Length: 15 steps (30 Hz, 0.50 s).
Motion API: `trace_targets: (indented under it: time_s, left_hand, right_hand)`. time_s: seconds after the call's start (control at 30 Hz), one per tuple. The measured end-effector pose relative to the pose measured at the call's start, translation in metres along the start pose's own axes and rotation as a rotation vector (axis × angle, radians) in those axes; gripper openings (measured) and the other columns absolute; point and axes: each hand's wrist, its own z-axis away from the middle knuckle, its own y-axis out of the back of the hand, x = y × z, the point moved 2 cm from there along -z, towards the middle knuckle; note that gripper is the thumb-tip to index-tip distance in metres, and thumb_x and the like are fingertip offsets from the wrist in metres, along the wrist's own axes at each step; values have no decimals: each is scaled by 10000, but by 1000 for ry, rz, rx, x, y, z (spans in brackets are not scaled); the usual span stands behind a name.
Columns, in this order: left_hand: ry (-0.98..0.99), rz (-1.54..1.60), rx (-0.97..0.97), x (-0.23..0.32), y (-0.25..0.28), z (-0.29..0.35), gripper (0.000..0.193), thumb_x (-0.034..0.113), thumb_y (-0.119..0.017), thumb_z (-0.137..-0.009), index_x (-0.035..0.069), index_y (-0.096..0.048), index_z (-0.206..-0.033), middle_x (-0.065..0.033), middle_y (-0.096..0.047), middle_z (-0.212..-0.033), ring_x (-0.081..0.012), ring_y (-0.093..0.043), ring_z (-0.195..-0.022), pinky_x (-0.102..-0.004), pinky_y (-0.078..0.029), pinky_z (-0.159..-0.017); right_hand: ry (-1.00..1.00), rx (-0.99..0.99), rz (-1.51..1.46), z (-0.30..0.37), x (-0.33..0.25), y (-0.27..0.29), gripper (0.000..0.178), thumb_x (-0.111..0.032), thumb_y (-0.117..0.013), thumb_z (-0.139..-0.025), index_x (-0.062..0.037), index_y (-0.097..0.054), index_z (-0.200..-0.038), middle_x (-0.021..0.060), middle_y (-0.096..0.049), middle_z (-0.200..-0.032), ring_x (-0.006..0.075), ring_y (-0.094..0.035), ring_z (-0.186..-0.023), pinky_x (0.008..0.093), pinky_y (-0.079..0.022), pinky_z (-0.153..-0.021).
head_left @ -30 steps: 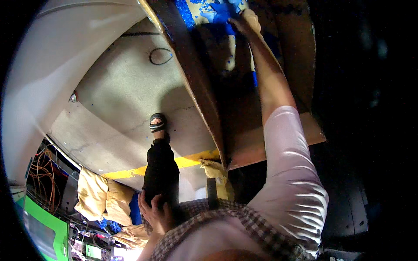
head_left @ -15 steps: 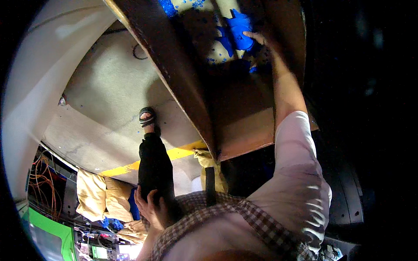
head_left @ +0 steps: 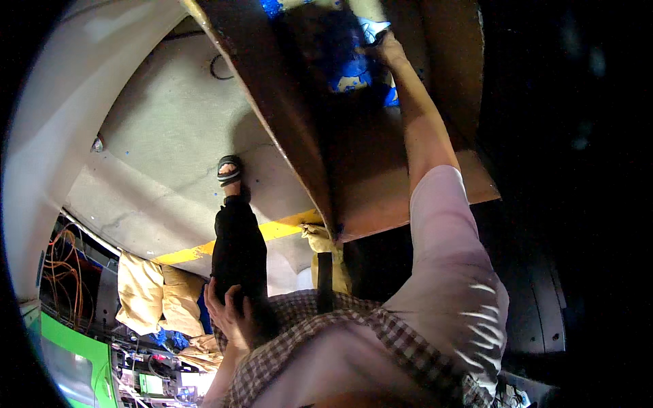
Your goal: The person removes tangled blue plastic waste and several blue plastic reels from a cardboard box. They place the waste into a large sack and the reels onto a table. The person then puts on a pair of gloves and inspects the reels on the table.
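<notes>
Stretched far into a large brown open-topped box (head_left: pixel 381 163), my right hand (head_left: pixel 386 52) closes on a blue molded piece (head_left: pixel 373 28), brightly lit and pale on its top. Its full shape is hidden by the hand and glare. A dark shadow covers the box floor beside it. Beneath lie more blue pieces (head_left: pixel 354 66) and small blue bits (head_left: pixel 271 8), partly lost in that shadow. My left hand (head_left: pixel 232 315) rests on my left leg near the knee, its fingers spread and nothing in them.
The box's tall side wall (head_left: pixel 272 129) stands between the box and the concrete floor (head_left: pixel 156 115). A yellow stripe (head_left: pixel 183 253) crosses the floor. Tan sacks (head_left: pixel 143 292), orange cables (head_left: pixel 68 272) and a green machine panel (head_left: pixel 75 353) are at the lower left.
My right hand has drawn slightly left and farther in, and a blue piece is now raised into the light, casting a shadow. My left hand stays on the leg.
</notes>
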Motion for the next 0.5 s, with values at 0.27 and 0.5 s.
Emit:
trace_targets:
  time_s: [0.27,0.5]
  left_hand:
    - [0,19,-8,-9,-5,3,292,111,-642,-735,113,-600,-1024,-202,-377,-1355,-428,-340,-1241,-508,-303,-1009]
    - [-11,18,29,-14,-13,6,300,141,-645,-717,125,-603,-1014,-195,-388,-1352,-421,-324,-1255,-513,-301,-1007]
  right_hand:
    - [149,-591,119,31,3,59,669,-433,-771,-661,-32,-544,-1147,121,-551,-1125,248,-517,-1088,353,-408,-950]
    - [36,-433,273,71,61,0,931,-580,-782,-576,-33,-497,-1273,154,-438,-1365,295,-386,-1283,360,-301,-1077]
